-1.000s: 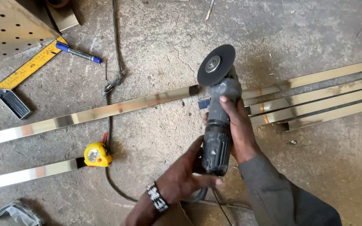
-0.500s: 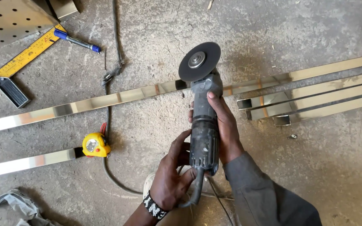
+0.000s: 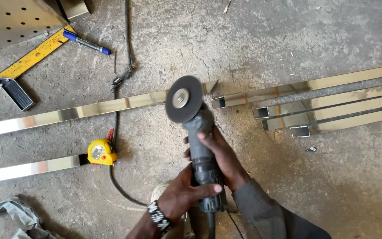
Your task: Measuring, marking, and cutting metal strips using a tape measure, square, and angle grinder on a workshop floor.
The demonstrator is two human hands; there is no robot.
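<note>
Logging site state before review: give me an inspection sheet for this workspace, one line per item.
Surface: bare concrete floor, dusty, cracked, small metal scraps.
Job's things: angle grinder held over the floor, its disc at a gap in the long steel tube; four cut tube lengths lie at right.
Clutter: yellow tape measure at the end of another tube; yellow try square; blue marker; grey rag; perforated metal sheet.
Grippers: left hand grips the grinder's rear; right hand grips its body.
Cables: dark cable runs down the floor, under the long tube.
Surroundings: nothing seen.
</note>
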